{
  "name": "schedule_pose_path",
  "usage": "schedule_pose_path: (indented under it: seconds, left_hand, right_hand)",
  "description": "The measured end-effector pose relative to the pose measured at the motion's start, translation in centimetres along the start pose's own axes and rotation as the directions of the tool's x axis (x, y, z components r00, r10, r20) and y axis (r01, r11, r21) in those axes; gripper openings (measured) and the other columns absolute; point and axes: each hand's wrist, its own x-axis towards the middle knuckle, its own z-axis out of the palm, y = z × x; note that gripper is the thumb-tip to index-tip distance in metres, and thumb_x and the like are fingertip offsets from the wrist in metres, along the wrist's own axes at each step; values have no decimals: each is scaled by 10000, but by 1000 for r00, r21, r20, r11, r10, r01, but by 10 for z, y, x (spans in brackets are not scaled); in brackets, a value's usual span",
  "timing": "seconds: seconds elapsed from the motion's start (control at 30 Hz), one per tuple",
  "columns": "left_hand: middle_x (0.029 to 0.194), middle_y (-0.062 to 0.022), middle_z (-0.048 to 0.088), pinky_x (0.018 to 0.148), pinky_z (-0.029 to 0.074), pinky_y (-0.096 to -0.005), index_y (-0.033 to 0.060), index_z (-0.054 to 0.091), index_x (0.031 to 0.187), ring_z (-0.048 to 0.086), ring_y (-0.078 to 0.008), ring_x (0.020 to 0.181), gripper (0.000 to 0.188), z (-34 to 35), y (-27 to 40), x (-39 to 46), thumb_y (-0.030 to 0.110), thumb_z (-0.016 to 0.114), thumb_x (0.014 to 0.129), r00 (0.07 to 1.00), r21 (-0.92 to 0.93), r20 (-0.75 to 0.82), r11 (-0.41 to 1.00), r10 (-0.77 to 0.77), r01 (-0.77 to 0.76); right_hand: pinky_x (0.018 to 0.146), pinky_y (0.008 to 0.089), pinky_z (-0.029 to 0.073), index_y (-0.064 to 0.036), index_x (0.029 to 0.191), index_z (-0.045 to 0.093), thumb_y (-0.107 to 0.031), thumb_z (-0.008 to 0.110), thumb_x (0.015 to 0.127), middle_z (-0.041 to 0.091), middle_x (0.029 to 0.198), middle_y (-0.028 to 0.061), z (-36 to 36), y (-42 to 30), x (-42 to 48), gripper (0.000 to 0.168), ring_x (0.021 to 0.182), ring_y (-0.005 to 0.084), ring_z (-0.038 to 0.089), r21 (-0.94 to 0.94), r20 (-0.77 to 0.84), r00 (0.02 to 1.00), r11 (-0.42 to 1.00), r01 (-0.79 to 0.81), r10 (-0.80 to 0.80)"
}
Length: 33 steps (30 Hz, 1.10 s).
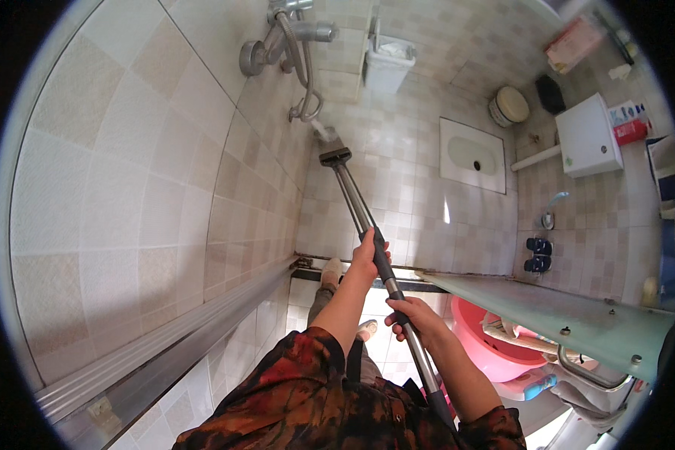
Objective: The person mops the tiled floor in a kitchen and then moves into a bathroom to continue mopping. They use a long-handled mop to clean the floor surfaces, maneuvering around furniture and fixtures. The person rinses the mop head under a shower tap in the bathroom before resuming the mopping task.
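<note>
A sponge mop with a long metal handle slants from my body towards the far left of the tiled floor. My left hand is wrapped around the dark grip on its upper pole. Closer to my body, my right hand grips the same pole. The mop head rests near the base of the left wall, its dark clamp facing me. Just beyond it, whitish water runs down by a low wall tap onto the mop head or the floor; the exact spot is blurred.
A shower mixer with a metal hose juts from the left wall. Ahead stands a white bin; a squat toilet lies right of it. A glass door stands ajar beside a pink basin. A raised sill crosses before me.
</note>
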Motion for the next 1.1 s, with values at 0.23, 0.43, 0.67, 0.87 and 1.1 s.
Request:
schedule_pose_path:
  seconds: [0.23, 0.43, 0.67, 0.87, 1.1]
  left_hand:
    - [738, -112, 573, 472, 444, -380, 68, 462, 988, 509, -225, 509, 466, 0, 1, 7, 488, 567, 816, 1000, 23, 18, 1000, -15, 15]
    - [676, -126, 534, 446, 452, -375, 26, 457, 924, 504, -231, 495, 464, 4, 52, 77, 459, 583, 817, 994, 73, -50, 993, 95, -91]
    - [681, -118, 539, 456, 470, -339, 24, 457, 904, 527, -210, 520, 476, -4, 109, 156, 467, 599, 807, 987, -30, -32, 987, 158, -159]
    - [641, -72, 540, 436, 457, -337, 46, 497, 820, 510, -181, 482, 474, 27, 24, 107, 513, 578, 798, 998, 50, 35, 998, 43, -45]
    - [732, -83, 555, 426, 441, -319, 43, 478, 919, 505, -167, 498, 464, 17, 2, 21, 495, 538, 834, 993, 67, 21, 991, 117, -118]
  right_hand:
    - [340, 240, 349, -36, 942, 457, -218, 565, 840, 509, 604, 41, 1, 2, 0, 235, 391, 105, 452, -39, -18, 1000, 999, 24, -25]
    - [366, 238, 341, 6, 922, 456, -186, 506, 842, 454, 506, 14, 20, 1, -75, 213, 384, 102, 431, -303, -56, 994, 950, 73, -95]
    - [922, 331, 369, 17, 1271, 410, -155, 594, 758, 555, 1104, 182, 1, 13, -200, 572, 1061, 218, 505, -607, -185, 982, 789, -93, -26]
    - [352, 281, 394, -2, 821, 421, -155, 525, 804, 486, 535, 49, -22, -20, -31, 185, 373, 128, 464, -376, -128, 990, 927, 8, -60]
    - [319, 254, 360, 40, 1110, 439, -126, 511, 800, 464, 532, 27, -6, -22, 27, 359, 348, 107, 423, -285, -81, 993, 957, 58, -84]
